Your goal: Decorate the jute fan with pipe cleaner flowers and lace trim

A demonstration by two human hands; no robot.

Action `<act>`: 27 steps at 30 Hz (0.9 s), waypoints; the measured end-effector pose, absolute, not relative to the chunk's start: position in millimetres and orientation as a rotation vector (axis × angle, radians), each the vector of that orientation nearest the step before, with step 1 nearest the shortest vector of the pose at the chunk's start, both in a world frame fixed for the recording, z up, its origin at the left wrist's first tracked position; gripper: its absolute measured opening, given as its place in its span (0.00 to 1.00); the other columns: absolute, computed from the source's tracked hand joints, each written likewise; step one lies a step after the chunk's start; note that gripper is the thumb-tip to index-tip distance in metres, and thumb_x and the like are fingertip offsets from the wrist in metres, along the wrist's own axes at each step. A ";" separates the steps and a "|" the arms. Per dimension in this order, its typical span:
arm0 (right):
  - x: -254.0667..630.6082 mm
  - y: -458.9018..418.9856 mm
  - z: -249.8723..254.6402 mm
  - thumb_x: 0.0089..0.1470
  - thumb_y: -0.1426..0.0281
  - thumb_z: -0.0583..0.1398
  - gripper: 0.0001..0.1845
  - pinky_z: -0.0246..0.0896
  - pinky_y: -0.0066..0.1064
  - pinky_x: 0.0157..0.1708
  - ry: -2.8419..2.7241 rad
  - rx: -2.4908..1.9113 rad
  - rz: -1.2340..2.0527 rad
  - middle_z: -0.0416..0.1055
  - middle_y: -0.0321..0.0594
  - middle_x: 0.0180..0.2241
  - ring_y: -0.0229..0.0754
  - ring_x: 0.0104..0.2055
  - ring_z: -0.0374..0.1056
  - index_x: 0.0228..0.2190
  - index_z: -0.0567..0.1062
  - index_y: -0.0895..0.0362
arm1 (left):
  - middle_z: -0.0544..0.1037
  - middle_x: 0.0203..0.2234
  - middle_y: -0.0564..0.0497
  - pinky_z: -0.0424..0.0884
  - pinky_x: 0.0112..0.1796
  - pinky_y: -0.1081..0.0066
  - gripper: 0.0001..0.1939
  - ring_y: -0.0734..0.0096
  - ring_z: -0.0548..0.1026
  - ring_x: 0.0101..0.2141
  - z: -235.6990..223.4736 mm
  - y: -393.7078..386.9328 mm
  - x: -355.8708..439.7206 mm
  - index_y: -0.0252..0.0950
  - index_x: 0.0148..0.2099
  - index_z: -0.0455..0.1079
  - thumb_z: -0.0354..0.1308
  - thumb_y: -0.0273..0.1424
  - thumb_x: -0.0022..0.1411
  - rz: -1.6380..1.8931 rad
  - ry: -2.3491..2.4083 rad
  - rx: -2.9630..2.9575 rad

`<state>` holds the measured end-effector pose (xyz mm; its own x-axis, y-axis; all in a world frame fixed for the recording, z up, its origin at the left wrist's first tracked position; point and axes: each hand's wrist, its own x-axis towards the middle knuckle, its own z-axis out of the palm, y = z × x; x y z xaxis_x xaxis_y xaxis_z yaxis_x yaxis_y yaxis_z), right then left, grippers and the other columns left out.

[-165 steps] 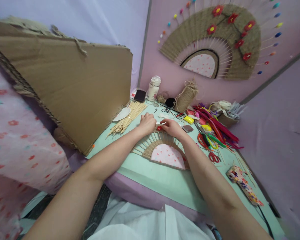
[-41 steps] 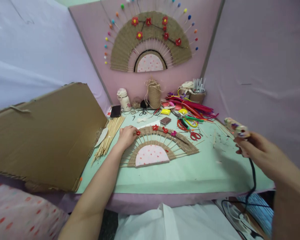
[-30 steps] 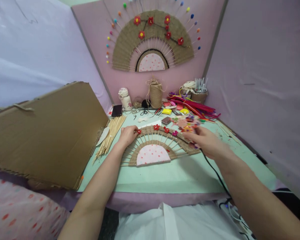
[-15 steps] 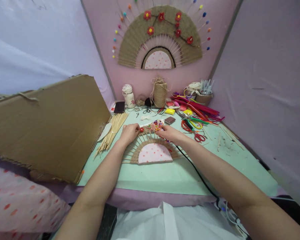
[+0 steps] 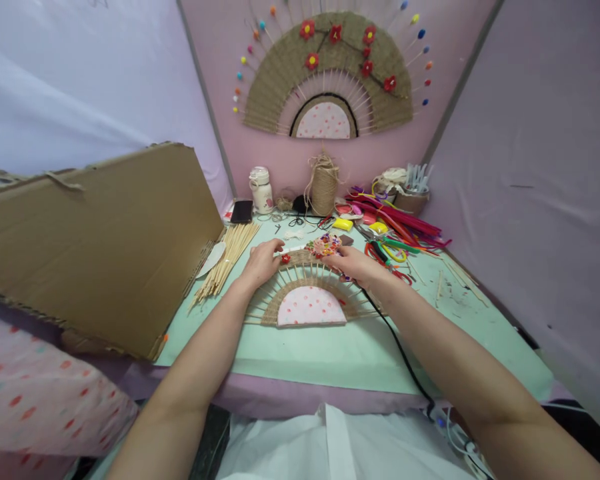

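My left hand [image 5: 264, 261] rests at the upper left edge of a small half-round fan [image 5: 305, 272] of thin sticks and woven twine. Its fingers are apart, just beside a small red flower [image 5: 285, 258] on the fan's outer band. A pink dotted half-circle [image 5: 312, 307] fills the fan's base. In my right hand [image 5: 356, 265] is what looks like a flower-patterned glue gun [image 5: 325, 245], held over the band. A black cord [image 5: 397, 347] runs from below that hand to the table's front edge. My right fingers partly hide the glue gun.
Bundled wooden sticks [image 5: 227, 261] and a large cardboard sheet [image 5: 100, 247] are on the left. Behind stand a white bottle [image 5: 261, 191] and a twine spool [image 5: 325, 188]. Pliers and scissors [image 5: 380, 253] lie right, before red pipe cleaners [image 5: 405, 220]. A larger fan [image 5: 325, 73] hangs on the wall.
My right hand has moved right with the glue gun, away from the red flower. My left fingers have lifted slightly off the flower. The view has shifted a little.
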<state>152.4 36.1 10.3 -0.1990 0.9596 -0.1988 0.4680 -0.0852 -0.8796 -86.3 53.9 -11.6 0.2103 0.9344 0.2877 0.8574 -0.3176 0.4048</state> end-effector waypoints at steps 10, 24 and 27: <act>278.6 -23.8 6.2 0.51 0.59 0.56 0.17 0.56 0.29 0.28 -1.796 -1.819 0.442 0.72 0.39 0.31 0.43 0.31 0.66 0.39 0.72 0.56 | 0.76 0.45 0.46 0.60 0.51 0.61 0.18 0.60 0.71 0.48 -14.0 54.1 -84.8 0.37 0.52 0.66 0.52 0.29 0.58 0.676 1.783 2.342; 375.2 -69.0 -53.1 0.53 0.60 0.58 0.31 0.60 0.37 0.46 -1.740 -2.335 0.061 0.69 0.59 0.49 0.54 0.50 0.66 0.54 0.65 0.66 | 0.76 0.46 0.45 0.62 0.49 0.58 0.18 0.57 0.71 0.48 15.6 32.0 -75.9 0.38 0.50 0.67 0.48 0.38 0.61 0.709 1.713 2.527; 376.4 -71.4 -34.1 0.52 0.60 0.59 0.30 0.60 0.39 0.46 -1.698 -2.313 0.013 0.69 0.57 0.49 0.56 0.50 0.67 0.53 0.66 0.63 | 0.76 0.46 0.46 0.63 0.48 0.58 0.16 0.57 0.71 0.48 23.4 15.1 -64.6 0.39 0.49 0.67 0.49 0.38 0.62 0.771 1.655 2.558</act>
